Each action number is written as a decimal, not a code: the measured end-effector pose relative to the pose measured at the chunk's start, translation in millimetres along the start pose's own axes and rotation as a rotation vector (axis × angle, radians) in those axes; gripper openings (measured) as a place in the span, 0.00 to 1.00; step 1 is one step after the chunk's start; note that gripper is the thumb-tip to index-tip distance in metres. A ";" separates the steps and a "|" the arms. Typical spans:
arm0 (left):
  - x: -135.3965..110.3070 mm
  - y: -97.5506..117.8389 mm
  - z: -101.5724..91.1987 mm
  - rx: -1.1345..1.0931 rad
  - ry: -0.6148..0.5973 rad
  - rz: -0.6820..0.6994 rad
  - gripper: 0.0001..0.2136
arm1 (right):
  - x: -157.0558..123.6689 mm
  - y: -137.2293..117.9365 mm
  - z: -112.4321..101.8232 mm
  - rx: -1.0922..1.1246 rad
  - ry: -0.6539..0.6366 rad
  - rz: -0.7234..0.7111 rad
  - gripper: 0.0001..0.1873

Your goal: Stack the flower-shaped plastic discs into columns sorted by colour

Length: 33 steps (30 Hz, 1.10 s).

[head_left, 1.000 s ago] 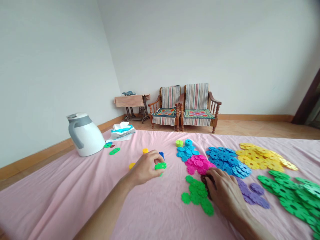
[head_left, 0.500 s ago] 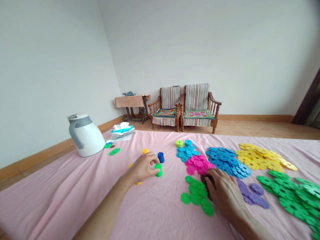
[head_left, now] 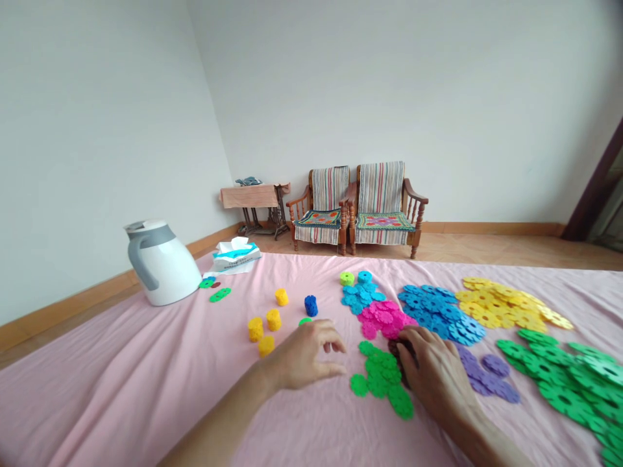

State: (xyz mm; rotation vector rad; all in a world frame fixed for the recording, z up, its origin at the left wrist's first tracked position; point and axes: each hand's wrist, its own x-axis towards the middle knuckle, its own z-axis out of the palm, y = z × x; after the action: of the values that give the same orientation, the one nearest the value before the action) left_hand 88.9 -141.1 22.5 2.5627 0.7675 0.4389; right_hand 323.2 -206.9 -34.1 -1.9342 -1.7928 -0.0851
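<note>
My left hand (head_left: 307, 355) hovers low over the pink cloth (head_left: 121, 389) with its fingers loosely apart and nothing in them, just left of a pile of bright green flower discs (head_left: 382, 384). A green stack (head_left: 305, 321) peeks out right behind its knuckles. My right hand (head_left: 431, 375) rests on the cloth at the right edge of that pile, fingers curled over a small dark brown heap (head_left: 396, 350). Yellow stacks (head_left: 265, 327) and a blue stack (head_left: 311, 305) stand further left.
Sorted piles lie ahead and right: pink (head_left: 384, 319), cyan (head_left: 361, 295), blue (head_left: 440, 311), yellow (head_left: 509, 308), purple (head_left: 489, 374), dark green (head_left: 569, 383). A white kettle (head_left: 156, 261) and tissue pack (head_left: 234, 254) sit at far left. Two wooden chairs (head_left: 357, 209) stand by the wall.
My left hand set the green stack down beside the blue one, let go and drew back to the right toward the green pile. My right hand stayed put.
</note>
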 end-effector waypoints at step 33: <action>-7.3 -48.7 -28.2 0.081 0.303 -0.184 0.08 | 0.0 -0.1 0.8 -0.011 -0.008 -0.009 0.11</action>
State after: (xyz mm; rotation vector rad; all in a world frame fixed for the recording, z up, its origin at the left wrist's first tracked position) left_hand 49.9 -99.9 21.9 2.4995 1.1377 0.7596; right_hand 322.9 -206.5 -34.8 -1.9365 -1.8100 -0.0908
